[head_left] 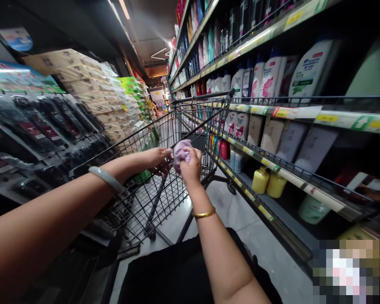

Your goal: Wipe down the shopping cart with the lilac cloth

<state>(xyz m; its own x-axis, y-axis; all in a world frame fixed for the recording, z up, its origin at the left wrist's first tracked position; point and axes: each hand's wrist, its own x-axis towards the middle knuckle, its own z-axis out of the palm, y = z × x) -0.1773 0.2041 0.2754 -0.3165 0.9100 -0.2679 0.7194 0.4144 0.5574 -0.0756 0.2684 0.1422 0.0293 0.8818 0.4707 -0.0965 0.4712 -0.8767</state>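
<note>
Clamping the purple cloth (pixel 179 157) in the right hand (pixel 191 166), bulging past the fingers, partly hiding it. Spreading the left hand (pixel 158 160) loosely beside the cart (pixel 205 96).

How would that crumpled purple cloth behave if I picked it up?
The purple cloth would probably be floppy, since it bunches into soft folds in the right hand. It's likely light, being a small wad held in one hand. With no rigid edges showing, it seems unlikely to break or roll far if dropped. I can't tell whether it's damp.
</note>
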